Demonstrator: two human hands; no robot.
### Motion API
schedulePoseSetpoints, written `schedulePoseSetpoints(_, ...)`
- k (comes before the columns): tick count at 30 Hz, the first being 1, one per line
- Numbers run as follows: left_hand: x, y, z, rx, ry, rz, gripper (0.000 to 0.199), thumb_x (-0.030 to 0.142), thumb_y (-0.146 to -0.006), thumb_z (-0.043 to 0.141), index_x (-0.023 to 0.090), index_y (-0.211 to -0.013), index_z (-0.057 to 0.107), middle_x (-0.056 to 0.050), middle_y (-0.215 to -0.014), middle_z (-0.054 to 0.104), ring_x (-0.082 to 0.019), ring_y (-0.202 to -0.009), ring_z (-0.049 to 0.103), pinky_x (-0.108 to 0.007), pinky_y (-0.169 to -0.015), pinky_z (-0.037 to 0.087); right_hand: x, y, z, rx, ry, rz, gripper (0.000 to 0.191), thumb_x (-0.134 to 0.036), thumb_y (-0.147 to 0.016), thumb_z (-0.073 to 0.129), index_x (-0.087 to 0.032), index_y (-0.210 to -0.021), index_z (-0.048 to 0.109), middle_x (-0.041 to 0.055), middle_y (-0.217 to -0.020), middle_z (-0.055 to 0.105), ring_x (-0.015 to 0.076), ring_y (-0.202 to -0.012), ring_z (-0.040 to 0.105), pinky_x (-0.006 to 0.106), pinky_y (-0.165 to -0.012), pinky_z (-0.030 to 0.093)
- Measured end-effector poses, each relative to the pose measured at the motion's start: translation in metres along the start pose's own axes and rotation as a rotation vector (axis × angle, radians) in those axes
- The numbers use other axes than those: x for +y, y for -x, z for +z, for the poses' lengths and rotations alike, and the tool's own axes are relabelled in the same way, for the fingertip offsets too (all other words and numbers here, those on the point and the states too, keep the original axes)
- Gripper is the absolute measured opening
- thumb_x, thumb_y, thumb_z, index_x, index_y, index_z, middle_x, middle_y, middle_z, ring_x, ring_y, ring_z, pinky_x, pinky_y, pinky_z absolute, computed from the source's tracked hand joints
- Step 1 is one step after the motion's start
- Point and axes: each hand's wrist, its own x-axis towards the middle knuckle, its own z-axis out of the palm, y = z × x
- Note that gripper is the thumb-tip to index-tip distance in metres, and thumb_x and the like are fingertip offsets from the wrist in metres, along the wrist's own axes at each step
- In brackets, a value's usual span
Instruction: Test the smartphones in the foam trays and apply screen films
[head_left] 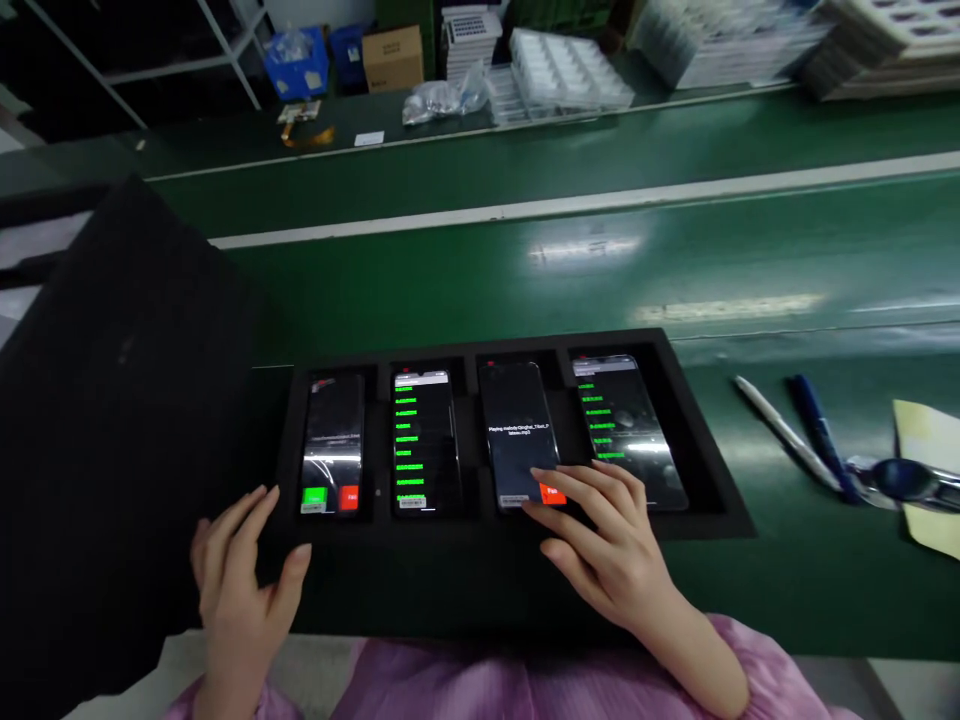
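Note:
A black foam tray (469, 400) holds several phones in separate slots. The leftmost phone (334, 430) shows a green and a red button. Green text lines fill the second phone (427, 435) and the rightmost phone (630, 420). White text and a red button show on the third phone (521, 410). My right hand (607, 540) is over the lower part of the third phone, fingers spread, holding nothing. My left hand (244, 580) rests by the tray's lower left corner, fingers apart and nothing in it.
A tall black panel (120, 420) stands at the left. On the right lie a white pen (784, 430), a blue pen (821, 430) and yellow paper (930, 440). Clear plastic trays (570, 70), a cardboard box (394, 58) and a blue bin (298, 65) are at the back.

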Motion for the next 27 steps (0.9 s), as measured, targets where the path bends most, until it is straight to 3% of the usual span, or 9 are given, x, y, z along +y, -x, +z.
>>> schedulePoseSetpoints(4, -0.003, -0.026, 0.008, -0.041, -0.007, 0.000, 0.053, 0.046, -0.103, 0.059, 0.025, -0.151, 0.055, -0.017, -0.137, 0.066, -0.034, -0.130, 0.062, -0.062, -0.125, 0.034, -0.002, 0.000, 0.002, 0.006, -0.006, 0.003, 0.032, -0.040, -0.112, 0.049, -0.024, -0.107, 0.076, 0.0075, -0.123, 0.075, 0.0235, -0.116, 0.064, 0.047, -0.108, 0.042)
schedulePoseSetpoints(11, -0.017, -0.096, 0.025, -0.177, -0.025, -0.028, 0.058, 0.063, -0.102, 0.049, 0.027, -0.145, 0.060, -0.015, -0.144, 0.063, -0.039, -0.138, 0.057, -0.065, -0.123, 0.034, -0.004, 0.000, 0.004, 0.001, -0.004, 0.014, 0.032, -0.042, -0.110, 0.051, -0.025, -0.106, 0.078, 0.0066, -0.125, 0.076, 0.0241, -0.115, 0.065, 0.049, -0.109, 0.044)
schedulePoseSetpoints(16, -0.031, -0.134, 0.045, -0.238, 0.099, 0.013, 0.053, 0.059, -0.104, 0.048, 0.022, -0.137, 0.067, -0.014, -0.141, 0.065, -0.033, -0.136, 0.059, -0.053, -0.122, 0.042, -0.003, -0.001, 0.005, 0.012, 0.008, 0.017, 0.034, -0.042, -0.111, 0.048, -0.025, -0.106, 0.078, 0.0067, -0.125, 0.076, 0.0236, -0.117, 0.065, 0.048, -0.110, 0.043)
schedulePoseSetpoints(19, -0.032, -0.143, 0.057, -0.195, 0.143, 0.024, 0.048, 0.050, -0.107, 0.042, 0.019, -0.134, 0.068, -0.013, -0.138, 0.066, -0.027, -0.133, 0.061, -0.045, -0.119, 0.046, -0.001, -0.001, 0.005, 0.012, 0.007, 0.004, 0.039, -0.044, -0.112, 0.045, -0.024, -0.107, 0.078, 0.0077, -0.125, 0.075, 0.0238, -0.118, 0.064, 0.048, -0.110, 0.042)
schedulePoseSetpoints(22, -0.031, -0.142, 0.067, -0.152, 0.156, 0.023, 0.045, 0.046, -0.108, 0.042, 0.018, -0.132, 0.068, -0.014, -0.136, 0.067, -0.027, -0.131, 0.062, -0.045, -0.118, 0.047, 0.000, -0.001, 0.005, 0.019, -0.005, 0.000, 0.048, -0.048, -0.113, 0.037, -0.024, -0.108, 0.079, 0.0084, -0.126, 0.075, 0.0242, -0.120, 0.063, 0.048, -0.110, 0.042)
schedulePoseSetpoints(27, -0.031, -0.137, 0.070, -0.136, 0.147, 0.025, 0.043, 0.045, -0.107, 0.044, 0.019, -0.130, 0.069, -0.014, -0.135, 0.067, -0.028, -0.131, 0.061, -0.047, -0.117, 0.047, 0.000, -0.001, 0.007, 0.013, 0.009, 0.014, 0.048, -0.050, -0.113, 0.039, -0.025, -0.108, 0.079, 0.0069, -0.125, 0.076, 0.0237, -0.117, 0.064, 0.048, -0.110, 0.042)
